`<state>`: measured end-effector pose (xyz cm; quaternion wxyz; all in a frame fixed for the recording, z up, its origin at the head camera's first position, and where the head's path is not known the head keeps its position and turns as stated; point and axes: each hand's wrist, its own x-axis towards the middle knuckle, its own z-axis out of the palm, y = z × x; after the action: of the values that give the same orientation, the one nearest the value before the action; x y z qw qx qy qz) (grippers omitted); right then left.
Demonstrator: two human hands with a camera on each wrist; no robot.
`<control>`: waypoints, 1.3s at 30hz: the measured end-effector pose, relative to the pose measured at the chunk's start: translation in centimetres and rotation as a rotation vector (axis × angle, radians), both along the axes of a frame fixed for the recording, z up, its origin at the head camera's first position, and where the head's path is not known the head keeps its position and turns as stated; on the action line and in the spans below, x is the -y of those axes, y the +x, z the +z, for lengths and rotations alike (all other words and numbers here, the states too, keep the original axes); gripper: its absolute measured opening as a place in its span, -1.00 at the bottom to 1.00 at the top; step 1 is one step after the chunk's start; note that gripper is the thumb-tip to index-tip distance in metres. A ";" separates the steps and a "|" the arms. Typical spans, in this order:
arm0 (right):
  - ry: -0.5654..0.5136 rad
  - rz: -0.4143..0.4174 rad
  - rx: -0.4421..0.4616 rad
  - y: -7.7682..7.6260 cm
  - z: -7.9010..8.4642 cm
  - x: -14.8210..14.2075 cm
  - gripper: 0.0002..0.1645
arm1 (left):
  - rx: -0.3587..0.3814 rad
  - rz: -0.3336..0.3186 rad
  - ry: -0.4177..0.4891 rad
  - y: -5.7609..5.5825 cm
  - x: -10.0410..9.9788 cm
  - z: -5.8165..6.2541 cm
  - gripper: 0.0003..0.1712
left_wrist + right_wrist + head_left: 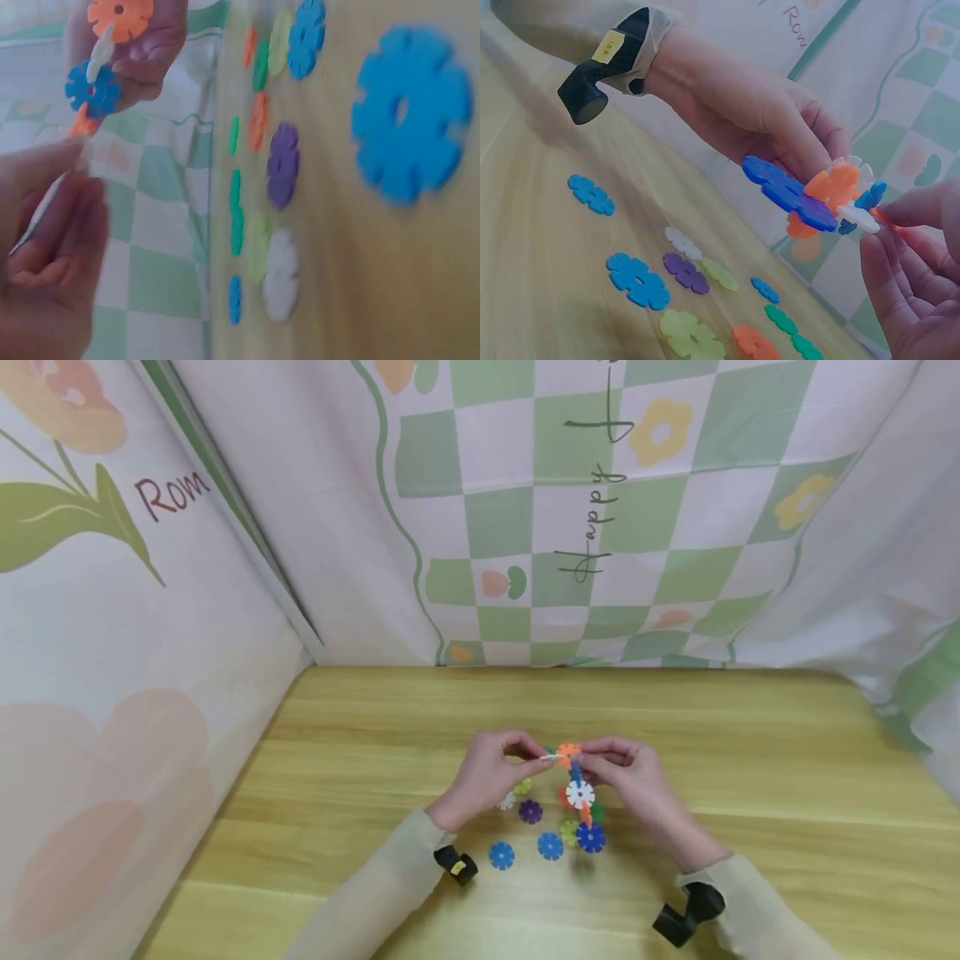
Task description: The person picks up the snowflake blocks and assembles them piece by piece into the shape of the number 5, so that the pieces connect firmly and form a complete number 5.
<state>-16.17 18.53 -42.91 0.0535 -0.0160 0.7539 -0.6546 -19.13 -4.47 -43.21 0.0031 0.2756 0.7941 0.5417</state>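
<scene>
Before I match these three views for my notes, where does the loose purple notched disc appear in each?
Head: the purple notched disc is right of centre, in the lower half.
Left wrist: the purple notched disc is just right of centre, near mid-height.
Right wrist: the purple notched disc is left of centre, in the lower half.
Shared landmark: the loose white notched disc, near the purple one in all three views.

Small cloth-walled nook, home or studio can't be told, wood-grain table [375,718] meeting green-and-white checked back cloth [498,468], "Happy" written on it, side cloth [67,643] in large floral print, plastic discs [502,855] on tabletop, black wrist cameras [678,927] suggesting recording corner
</scene>
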 end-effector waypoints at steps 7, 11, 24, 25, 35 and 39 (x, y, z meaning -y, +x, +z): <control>-0.031 0.002 -0.001 0.0 0.1 -1.3 -0.60 | 0.136 0.017 -0.168 -2.7 1.3 -0.6 -0.51; -0.016 0.016 0.022 0.2 0.3 -1.5 -0.58 | 0.177 0.104 -0.297 -4.5 1.6 -1.2 -0.48; -0.001 0.025 0.007 0.3 0.1 -1.4 -0.57 | 0.203 0.143 -0.459 -6.1 0.6 -1.9 -0.67; -0.001 0.025 0.005 0.3 0.1 -1.4 -0.57 | 0.213 0.144 -0.454 -6.0 0.6 -1.9 -0.67; -0.019 0.020 0.005 0.3 0.2 -1.5 -0.57 | 0.229 0.117 -0.363 -5.3 0.9 -1.8 -0.71; -0.016 0.017 0.000 0.3 0.2 -1.6 -0.56 | 0.213 0.084 -0.247 -4.9 1.3 -1.9 -0.83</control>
<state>-15.91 20.15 -42.70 0.0589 -0.0226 0.7485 -0.6602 -24.04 -5.77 -45.14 0.0981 0.1807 0.8606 0.4659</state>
